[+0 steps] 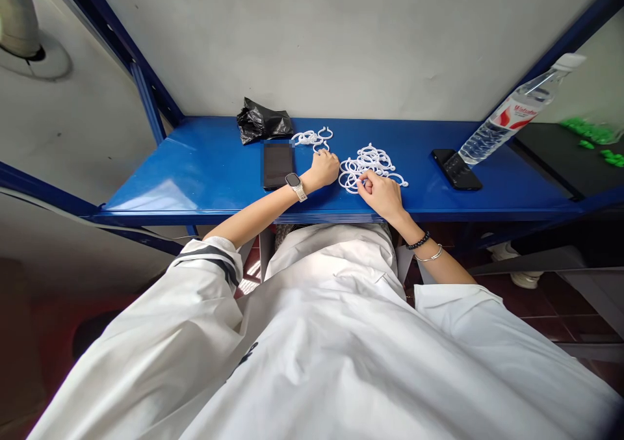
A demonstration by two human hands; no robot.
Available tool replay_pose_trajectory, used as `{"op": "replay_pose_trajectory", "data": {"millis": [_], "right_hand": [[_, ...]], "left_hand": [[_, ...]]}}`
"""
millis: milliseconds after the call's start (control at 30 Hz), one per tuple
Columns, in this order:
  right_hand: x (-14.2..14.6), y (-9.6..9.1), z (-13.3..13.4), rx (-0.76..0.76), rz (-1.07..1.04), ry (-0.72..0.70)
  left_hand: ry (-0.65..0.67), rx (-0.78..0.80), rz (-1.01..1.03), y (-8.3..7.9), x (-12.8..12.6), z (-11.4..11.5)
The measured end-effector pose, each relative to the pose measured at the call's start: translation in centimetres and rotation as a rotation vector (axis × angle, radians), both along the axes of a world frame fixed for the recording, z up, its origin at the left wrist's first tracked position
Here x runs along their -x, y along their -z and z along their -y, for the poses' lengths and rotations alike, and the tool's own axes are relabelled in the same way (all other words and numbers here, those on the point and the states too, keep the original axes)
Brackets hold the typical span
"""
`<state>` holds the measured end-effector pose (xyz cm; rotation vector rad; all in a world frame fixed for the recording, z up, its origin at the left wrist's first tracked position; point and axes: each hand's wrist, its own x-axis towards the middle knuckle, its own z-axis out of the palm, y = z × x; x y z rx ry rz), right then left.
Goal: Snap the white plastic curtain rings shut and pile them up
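My left hand (324, 169), with a pale watch on the wrist, rests closed on the blue shelf (205, 180), its fingers on a white plastic ring at the edge of a small cluster of white rings (312, 138). My right hand (383, 194), with bracelets on the wrist, is curled at the near edge of a larger pile of white rings (370, 162) and pinches one of them. What exactly each set of fingers holds is partly hidden.
A dark phone (277, 164) lies left of my left hand, with a crumpled black plastic bag (262, 123) behind it. At the right a second phone (456, 169) lies under a tilted water bottle (507, 123). Green pieces (592, 134) lie on a dark surface far right.
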<state>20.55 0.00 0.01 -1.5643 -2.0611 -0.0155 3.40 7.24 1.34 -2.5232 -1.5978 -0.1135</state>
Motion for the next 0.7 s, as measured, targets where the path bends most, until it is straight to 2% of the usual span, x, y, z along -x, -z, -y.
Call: {"op": "replay_pose_trajectory", "data": {"millis": [267,467,700], "right_hand": [[0.0,-0.1,0.0,0.010,0.010,0.002],[-0.1,0.1,-0.1,-0.010,-0.009,-0.009],[0.0,0.0,0.0,0.002,-0.004,0.038]], "left_hand": [[0.004,-0.009,-0.016,-0.4,0.1,2.6],[0.078,-0.043,-0.056,-0.7,1.2,4.7],[0.082,-0.044,-0.057,-0.7,1.9,7.2]]}}
